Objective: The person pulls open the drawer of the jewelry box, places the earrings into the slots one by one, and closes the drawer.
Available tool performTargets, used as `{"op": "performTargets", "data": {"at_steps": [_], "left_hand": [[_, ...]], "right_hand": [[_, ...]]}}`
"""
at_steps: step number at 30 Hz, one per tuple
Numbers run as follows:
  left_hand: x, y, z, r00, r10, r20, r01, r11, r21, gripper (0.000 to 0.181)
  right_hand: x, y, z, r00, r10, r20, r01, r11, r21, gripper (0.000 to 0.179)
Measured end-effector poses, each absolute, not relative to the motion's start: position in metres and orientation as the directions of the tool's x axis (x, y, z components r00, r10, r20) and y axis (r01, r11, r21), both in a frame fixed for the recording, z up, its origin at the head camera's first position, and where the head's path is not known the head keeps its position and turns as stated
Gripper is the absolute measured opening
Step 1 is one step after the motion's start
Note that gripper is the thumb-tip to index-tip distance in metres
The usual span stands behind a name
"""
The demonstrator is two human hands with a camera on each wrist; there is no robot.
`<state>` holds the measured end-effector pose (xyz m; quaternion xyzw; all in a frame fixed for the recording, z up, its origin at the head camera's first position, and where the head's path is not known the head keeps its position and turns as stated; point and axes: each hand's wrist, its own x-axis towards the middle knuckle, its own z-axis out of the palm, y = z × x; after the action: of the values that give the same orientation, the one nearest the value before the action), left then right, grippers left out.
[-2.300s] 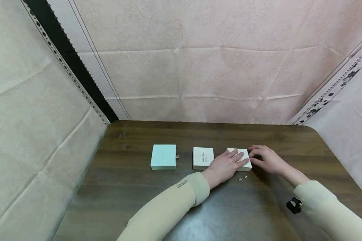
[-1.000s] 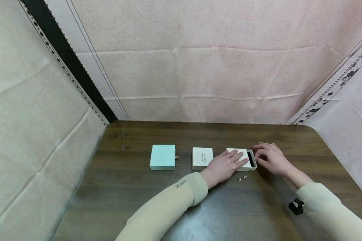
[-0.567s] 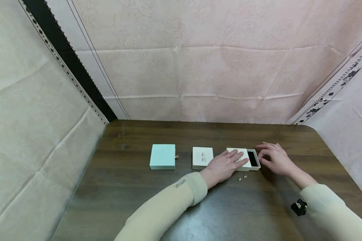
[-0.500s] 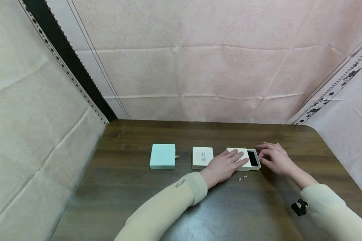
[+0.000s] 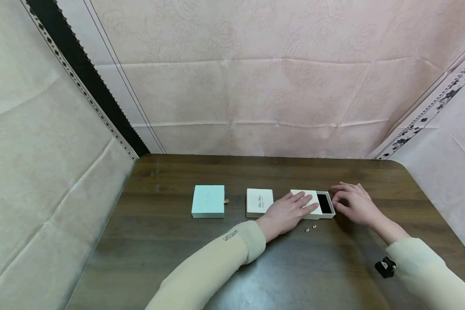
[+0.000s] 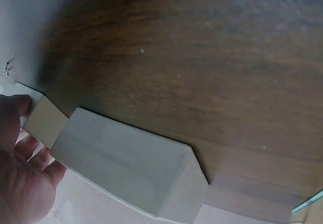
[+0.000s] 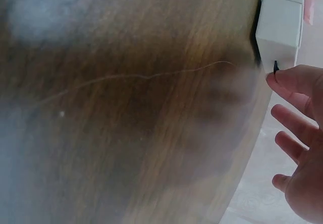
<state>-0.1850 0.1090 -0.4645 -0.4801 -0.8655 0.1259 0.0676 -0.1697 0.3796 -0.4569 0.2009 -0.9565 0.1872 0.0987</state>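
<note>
Clearly, the half-open white box (image 5: 312, 193) lies on the counter (image 5: 255, 271) between the two hands, its drawer (image 5: 327, 216) standing out rightward, along the left-right line. The left hand (image 5: 288, 212) rests over the box, fingers spread; the right hand (image 5: 352, 203) — nearer to the drawer — pinches its black tab (image 7: 275, 66).
</note>
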Motion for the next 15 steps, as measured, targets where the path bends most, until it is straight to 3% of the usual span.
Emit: {"op": "performTargets", "data": {"at_steps": [6,15], "left_hand": [[-0.185,0.109,-0.465,-0.531,0.848,-0.009,0.817,0.508,-0.273,0.054],[-0.185,0.109,-0.463,-0.531,0.847,-0.005,0.818,0.511,-0.263,0.055]], "right_hand": [[-0.157,0.377,-0.447,-0.906,-0.316,0.28,-0.4,0.855,-0.33,0.011],[-0.133,0.364,-0.446,-0.846,-0.329,0.419,-0.483,0.806,-0.343,0.025]]}}
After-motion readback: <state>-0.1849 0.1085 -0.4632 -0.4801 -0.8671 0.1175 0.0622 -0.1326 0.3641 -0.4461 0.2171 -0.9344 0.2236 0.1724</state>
